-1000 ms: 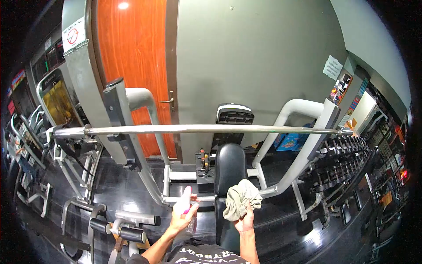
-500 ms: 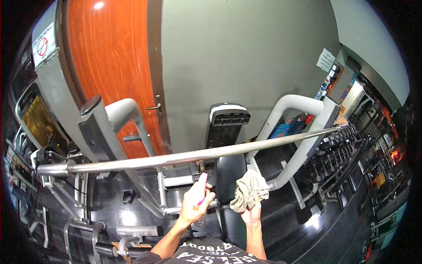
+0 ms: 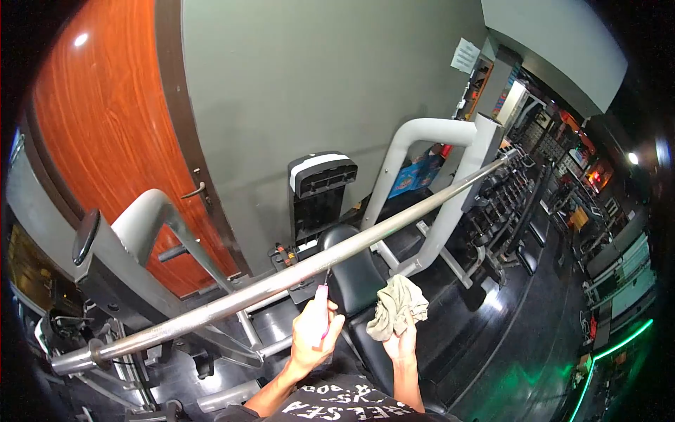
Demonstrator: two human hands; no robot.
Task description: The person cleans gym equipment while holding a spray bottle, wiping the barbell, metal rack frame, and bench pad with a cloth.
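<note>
My left hand (image 3: pixel 308 337) is closed around a spray bottle (image 3: pixel 321 299) with a white and pink top; most of its body is hidden by the hand. A crumpled beige cloth (image 3: pixel 395 306) is gripped in my right hand (image 3: pixel 402 344), bunched above the fingers. Just beyond both hands, a long metal barbell (image 3: pixel 302 272) slants across the view. Neither hand visibly touches it. Behind the hands is a black padded bench (image 3: pixel 354 280).
Grey rack uprights (image 3: pixel 436 232) stand at both sides of the bench. A dumbbell rack (image 3: pixel 496 207) runs along the right. Ahead are a grey wall (image 3: pixel 302 84) and a wooden door (image 3: pixel 112 141).
The view has turned to the right, so the door and barbell appear further left and more tilted. Both hands keep hold of the spray bottle and cloth.
</note>
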